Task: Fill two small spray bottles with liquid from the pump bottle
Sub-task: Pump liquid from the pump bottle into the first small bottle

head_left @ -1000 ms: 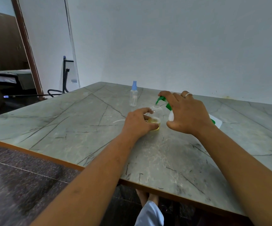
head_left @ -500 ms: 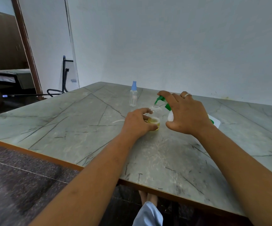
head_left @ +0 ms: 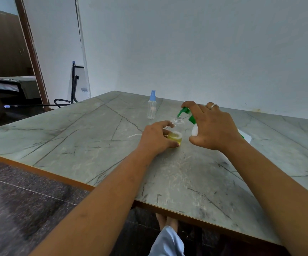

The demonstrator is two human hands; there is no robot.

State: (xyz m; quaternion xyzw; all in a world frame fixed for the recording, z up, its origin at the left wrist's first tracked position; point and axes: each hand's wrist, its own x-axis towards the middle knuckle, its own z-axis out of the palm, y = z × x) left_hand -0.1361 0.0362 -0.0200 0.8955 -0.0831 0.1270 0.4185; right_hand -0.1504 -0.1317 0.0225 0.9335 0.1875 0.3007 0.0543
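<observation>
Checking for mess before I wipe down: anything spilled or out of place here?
No spill shows on the table. The right hand presses the pump bottle, its green nozzle over the open bottle that the left hand holds. Only a thin white tube lies loose beside that hand.

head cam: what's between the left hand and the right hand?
Head view: the uncapped spray bottle, part full of yellow liquid and held by the left hand, with the green spout of the pump bottle over its mouth, under the right hand.

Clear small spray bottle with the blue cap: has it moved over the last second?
No. The clear blue-capped spray bottle stands at the same spot beside the dark vein of the grey marble table.
</observation>
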